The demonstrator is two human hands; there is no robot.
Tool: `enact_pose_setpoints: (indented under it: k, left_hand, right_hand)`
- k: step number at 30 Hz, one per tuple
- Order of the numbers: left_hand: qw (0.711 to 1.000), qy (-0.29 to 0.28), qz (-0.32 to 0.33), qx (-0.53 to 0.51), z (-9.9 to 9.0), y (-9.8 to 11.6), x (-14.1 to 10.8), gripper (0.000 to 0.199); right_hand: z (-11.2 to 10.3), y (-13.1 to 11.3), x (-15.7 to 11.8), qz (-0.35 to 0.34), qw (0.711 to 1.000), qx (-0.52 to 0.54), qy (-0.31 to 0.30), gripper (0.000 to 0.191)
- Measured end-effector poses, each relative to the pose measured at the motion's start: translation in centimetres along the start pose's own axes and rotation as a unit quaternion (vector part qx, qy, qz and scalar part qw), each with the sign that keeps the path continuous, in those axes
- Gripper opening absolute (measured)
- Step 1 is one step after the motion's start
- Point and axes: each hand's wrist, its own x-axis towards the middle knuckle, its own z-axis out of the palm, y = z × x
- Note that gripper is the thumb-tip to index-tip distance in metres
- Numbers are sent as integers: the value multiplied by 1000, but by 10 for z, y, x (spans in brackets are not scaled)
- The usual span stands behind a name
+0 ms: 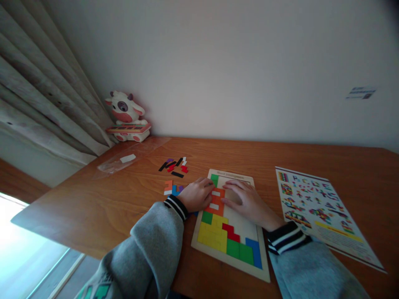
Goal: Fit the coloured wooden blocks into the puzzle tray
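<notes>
A wooden puzzle board (pixel 229 262) lies on the table in front of me, partly filled with flat coloured blocks. My left hand (pixel 198 194) rests over its left edge, fingers bent and together beside the orange blocks (pixel 215 209); what its fingertips hold, if anything, is hidden. From the right, my right hand (pixel 246 201) reaches over the board. Its thumb and forefinger are apart, with the tips near the orange blocks' right side. Nearer me sit yellow blocks (pixel 213 236), a red block (pixel 231 233), green blocks (pixel 240 250) and a blue block (pixel 254 251).
Loose black, red, white and purple pieces (pixel 177 175) lie left of the board, with orange and blue pieces (pixel 168 185) nearer my left wrist. A printed pattern sheet (pixel 327 211) is at right. Behind are a clear plastic bag (pixel 115 165) and a cow toy (pixel 128 118).
</notes>
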Motion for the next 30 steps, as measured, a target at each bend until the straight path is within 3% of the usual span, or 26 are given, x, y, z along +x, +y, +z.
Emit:
enact_pose_setpoints:
  k: [10,21,26,30]
  left_hand:
    - [999,14,-19,22,-1,1,0,23]
    - [999,11,-21,23,0,1,0,23]
    - [999,21,-34,24,-2,1,-2,25]
    - [998,48,-41,20,-3,0,-6,33]
  right_hand:
    - [-1,0,0,-18,1000,-7,1,30]
    - [0,-1,-1,-30,1000,1,6,32]
    - [-7,2,2,-5,996,54,69,32]
    - [-12,13,-3,58,988,40,135,32]
